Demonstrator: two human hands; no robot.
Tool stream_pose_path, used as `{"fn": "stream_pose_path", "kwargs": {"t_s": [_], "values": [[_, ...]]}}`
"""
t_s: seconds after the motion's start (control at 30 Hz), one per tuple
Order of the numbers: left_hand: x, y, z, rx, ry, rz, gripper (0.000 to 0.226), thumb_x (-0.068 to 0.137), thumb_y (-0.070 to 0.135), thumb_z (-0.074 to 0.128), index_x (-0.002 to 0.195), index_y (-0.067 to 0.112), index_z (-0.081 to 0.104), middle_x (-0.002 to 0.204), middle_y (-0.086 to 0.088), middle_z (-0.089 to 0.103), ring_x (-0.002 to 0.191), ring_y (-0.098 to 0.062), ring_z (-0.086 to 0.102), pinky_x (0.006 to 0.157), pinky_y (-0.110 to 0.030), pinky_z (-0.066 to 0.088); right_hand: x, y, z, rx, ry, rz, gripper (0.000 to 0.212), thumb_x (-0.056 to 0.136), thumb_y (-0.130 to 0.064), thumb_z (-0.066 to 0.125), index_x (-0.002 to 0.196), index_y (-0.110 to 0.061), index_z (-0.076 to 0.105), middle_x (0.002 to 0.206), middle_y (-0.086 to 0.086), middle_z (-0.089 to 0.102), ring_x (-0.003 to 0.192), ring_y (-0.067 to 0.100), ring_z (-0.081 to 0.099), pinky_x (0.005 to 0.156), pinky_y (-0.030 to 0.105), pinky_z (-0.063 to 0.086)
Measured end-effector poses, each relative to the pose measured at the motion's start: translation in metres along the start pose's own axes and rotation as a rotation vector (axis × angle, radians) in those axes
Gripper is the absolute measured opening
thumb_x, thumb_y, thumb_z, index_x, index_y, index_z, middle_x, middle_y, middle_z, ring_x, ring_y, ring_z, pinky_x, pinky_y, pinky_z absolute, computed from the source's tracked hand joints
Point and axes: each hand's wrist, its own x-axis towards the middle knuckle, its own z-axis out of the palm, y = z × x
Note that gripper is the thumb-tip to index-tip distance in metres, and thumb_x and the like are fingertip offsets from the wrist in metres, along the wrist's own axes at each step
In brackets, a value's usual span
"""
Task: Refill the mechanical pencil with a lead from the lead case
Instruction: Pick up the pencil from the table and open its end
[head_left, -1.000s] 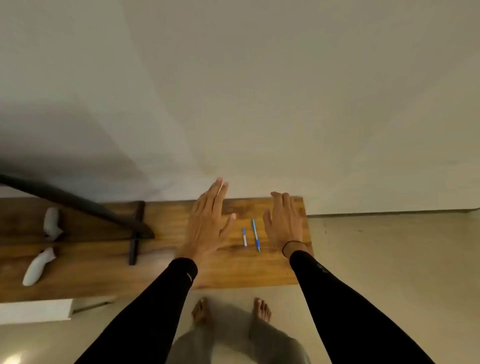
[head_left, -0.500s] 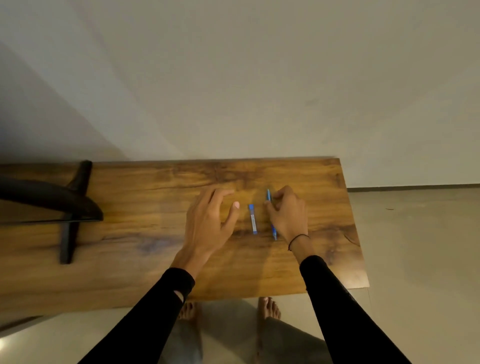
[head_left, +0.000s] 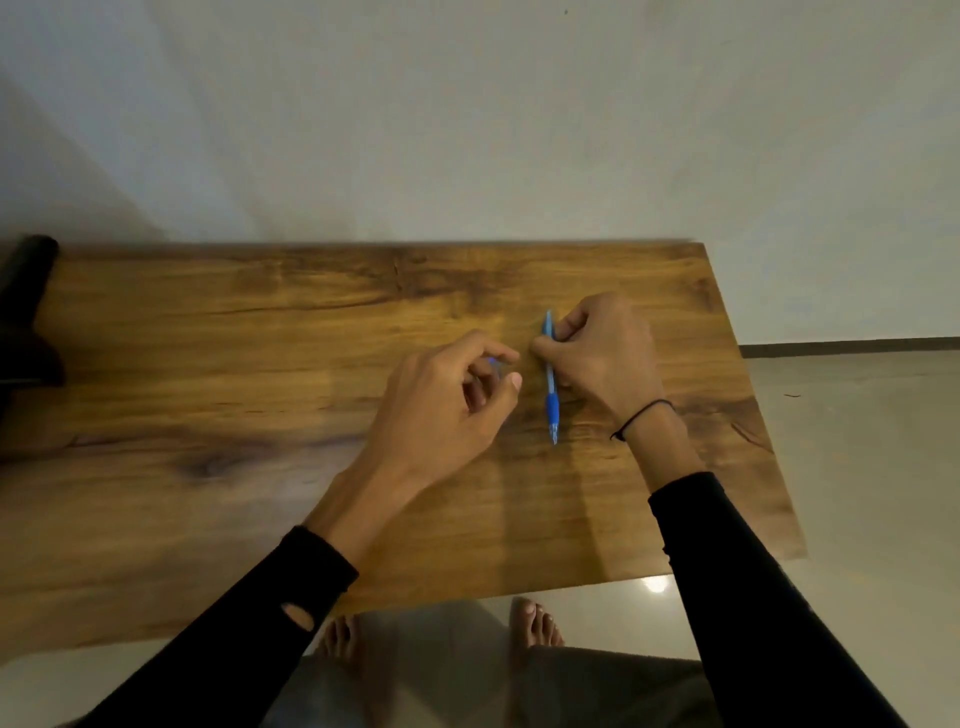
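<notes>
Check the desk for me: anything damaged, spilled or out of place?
Nothing spilled on the wooden desk. The only damage visible is a small hole in the left sleeve near the cuff. The mechanical pencil lies straight under the right hand.

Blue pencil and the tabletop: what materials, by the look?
Slim blue mechanical pencil: likely plastic, slightly translucent barrel, darker blue grip band, maybe rubber. Brown wooden tabletop: wood or wood-look laminate, visible grain and dark knots, smooth satin sheen.
</notes>
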Motion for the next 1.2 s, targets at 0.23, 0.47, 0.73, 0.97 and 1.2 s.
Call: {"fn": "stream_pose_path", "kwargs": {"t_s": [0.23,0.47,0.73,0.97,1.2], "values": [[0.0,0.001,0.001,-0.031,0.029,-0.162,0.012,0.094,0.031,0.079,0.104,0.024,0.08,0.076,0.013,0.077,0.073,-0.001,0.072,0.061,-0.013,0.054,-0.016,-0.015,-0.004,0.153,0.011,0.014,0.023,0.076,-0.022,0.084,0.063,-0.016,0.066,0.064,0.007,0.076,0.065,0.021,0.077,0.072,0.049,0.067],[0.001,0.013,-0.006,-0.344,-0.114,-0.367,0.009,0.095,0.028,0.081,0.102,0.022,0.08,0.078,-0.001,0.084,0.071,-0.018,0.082,0.07,-0.038,0.068,-0.03,-0.03,-0.013,0.257,0.054,-0.02,0.024,0.074,-0.022,0.081,0.057,-0.013,0.067,0.054,0.002,0.073,0.055,0.02,0.076,0.065,0.049,0.067],[0.011,0.021,-0.009,-0.589,-0.23,-0.447,0.011,0.099,0.023,0.077,0.107,0.018,0.082,0.086,-0.01,0.085,0.076,-0.018,0.081,0.064,-0.025,0.065,-0.024,-0.033,-0.013,0.321,0.083,-0.055,0.032,0.08,-0.018,0.083,0.056,-0.021,0.062,0.059,-0.003,0.075,0.048,0.01,0.073,0.062,0.039,0.068],[0.016,0.022,-0.004,-0.643,-0.236,-0.414,0.015,0.096,0.022,0.08,0.109,0.015,0.081,0.084,-0.012,0.084,0.072,-0.017,0.08,0.06,-0.026,0.065,-0.015,-0.026,-0.023,0.567,0.026,0.02,0.022,0.094,-0.027,0.079,0.093,-0.007,0.07,0.072,0.007,0.077,0.054,0.011,0.075,0.052,0.026,0.06],[0.014,0.023,-0.002,-0.639,-0.244,-0.406,0.016,0.096,0.019,0.079,0.111,0.012,0.08,0.087,-0.012,0.084,0.078,-0.019,0.082,0.059,-0.028,0.066,-0.011,-0.02,-0.027,0.763,-0.021,0.089,0.018,0.1,-0.02,0.07,0.092,-0.004,0.071,0.077,0.007,0.071,0.05,0.008,0.068,0.05,0.025,0.056]]}}
